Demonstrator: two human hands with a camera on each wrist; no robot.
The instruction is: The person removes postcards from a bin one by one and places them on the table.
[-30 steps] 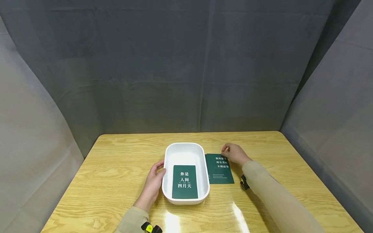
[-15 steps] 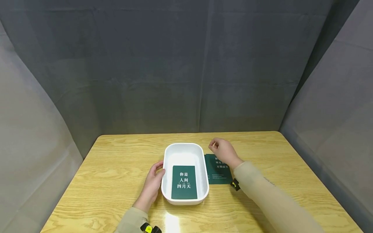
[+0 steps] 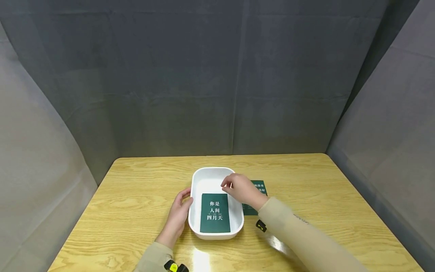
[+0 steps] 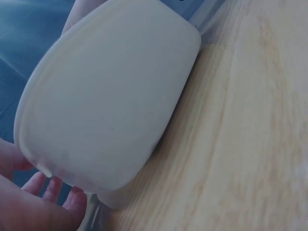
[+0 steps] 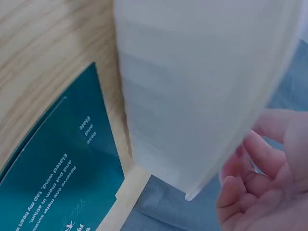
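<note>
A white oblong tray [image 3: 210,169] stands mid-table with a dark green card [image 3: 215,212] printed in white lying flat inside it. A second green card [image 3: 259,187] lies on the wood just right of the tray, partly hidden by my right hand [image 3: 229,186]. That hand hovers over the tray's right rim, fingers loosely bent, holding nothing. My left hand [image 3: 179,209] rests against the tray's left wall. The left wrist view shows the tray's outer wall [image 4: 110,96] and my fingers [image 4: 53,190]. The right wrist view shows the tray wall [image 5: 192,72], the outside card [image 5: 62,163] and relaxed fingers [image 5: 260,178].
The wooden table [image 3: 142,177] is enclosed by grey cloth screens [image 3: 217,75] at the back and both sides. Bare wood shows to the left, right and behind the tray. A glare patch lies near the front edge.
My right hand has left the card on the table and moved left, from over that card's far corner to above the tray's right rim. The left hand and tray stayed put.
</note>
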